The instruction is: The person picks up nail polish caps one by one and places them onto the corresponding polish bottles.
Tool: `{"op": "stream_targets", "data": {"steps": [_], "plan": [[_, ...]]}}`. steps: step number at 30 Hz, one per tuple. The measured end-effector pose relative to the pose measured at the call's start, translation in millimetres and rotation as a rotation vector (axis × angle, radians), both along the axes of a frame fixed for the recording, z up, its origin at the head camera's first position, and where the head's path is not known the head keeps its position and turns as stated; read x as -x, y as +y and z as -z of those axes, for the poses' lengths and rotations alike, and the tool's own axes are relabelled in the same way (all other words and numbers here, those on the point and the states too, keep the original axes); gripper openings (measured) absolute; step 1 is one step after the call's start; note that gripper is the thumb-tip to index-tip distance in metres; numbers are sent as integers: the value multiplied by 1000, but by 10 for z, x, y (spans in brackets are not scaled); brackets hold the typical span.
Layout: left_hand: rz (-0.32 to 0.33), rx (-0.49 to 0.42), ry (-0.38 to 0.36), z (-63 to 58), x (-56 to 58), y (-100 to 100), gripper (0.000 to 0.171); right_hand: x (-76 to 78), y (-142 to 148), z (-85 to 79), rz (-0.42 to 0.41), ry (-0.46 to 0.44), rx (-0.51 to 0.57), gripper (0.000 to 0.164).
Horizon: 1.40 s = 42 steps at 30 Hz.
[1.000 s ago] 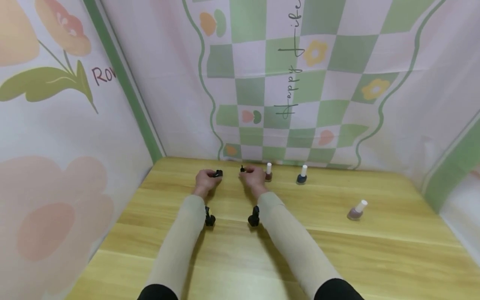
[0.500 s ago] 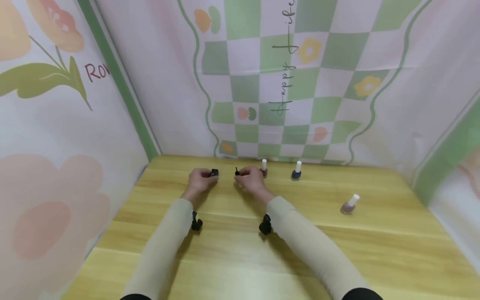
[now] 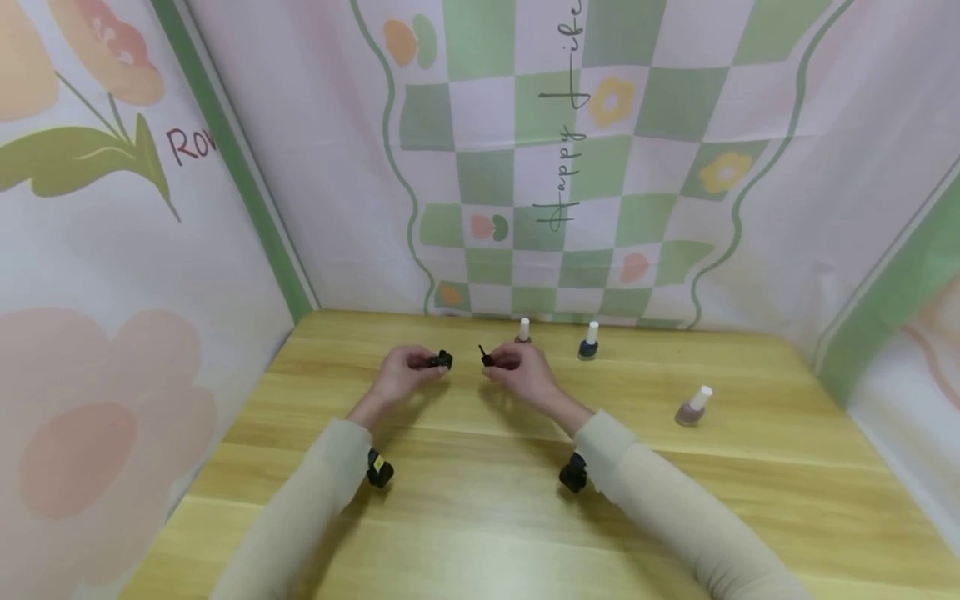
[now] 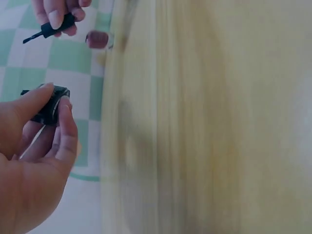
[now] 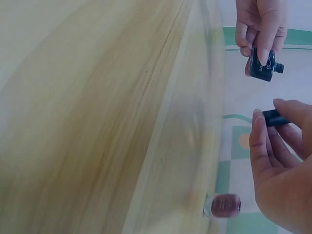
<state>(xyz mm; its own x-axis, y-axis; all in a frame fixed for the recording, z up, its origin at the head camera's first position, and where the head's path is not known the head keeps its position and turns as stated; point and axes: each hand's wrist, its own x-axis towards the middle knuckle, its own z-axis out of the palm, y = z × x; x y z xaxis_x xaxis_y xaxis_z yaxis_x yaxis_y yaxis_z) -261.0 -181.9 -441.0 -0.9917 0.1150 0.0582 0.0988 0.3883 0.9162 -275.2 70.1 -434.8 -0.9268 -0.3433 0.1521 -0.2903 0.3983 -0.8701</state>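
My left hand (image 3: 401,375) grips a small square black nail polish bottle (image 5: 262,66) between thumb and fingers. Its threaded neck is bare and points toward the right hand's side. A short gap away, my right hand (image 3: 528,375) pinches the black cap (image 4: 57,25) of a nail polish, with its thin brush (image 4: 33,37) sticking out free, up and leftward in the head view. A reddish-brown nail polish bottle (image 4: 97,40) with a white cap stands just behind the right hand, its lower part hidden in the head view.
A dark blue nail polish bottle (image 3: 588,346) with a white cap stands right of the brown one. Farther right and nearer stands a mauve bottle (image 3: 692,410). The wooden table (image 3: 480,500) ends at a green-and-white checked curtain (image 3: 495,179).
Both hands have come back a little from the curtain, still holding bottle and cap. The brush, upright before, now tilts to the left. The head view has shifted slightly.
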Motion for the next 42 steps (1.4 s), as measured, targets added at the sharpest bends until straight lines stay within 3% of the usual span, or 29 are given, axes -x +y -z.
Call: {"op": "stream_targets", "data": {"steps": [6,12,16,25,42], "plan": [[137,-26,-25,23,-70,106,17,-52,196,-12,-60,11,33,26],[278,-107,-38,27,-102,232,22,-80,433,-83,-112,-79,96,28],[331,-182,-54,24,-124,318,23,-77,564,-130,-122,-96,107,27],[391,-280,-101,64,-109,485,25,-84,737,-171,-181,-40,88,29],[371,-176,-83,50,-138,597,21,-77,815,-217,-148,-56,95,21]]}}
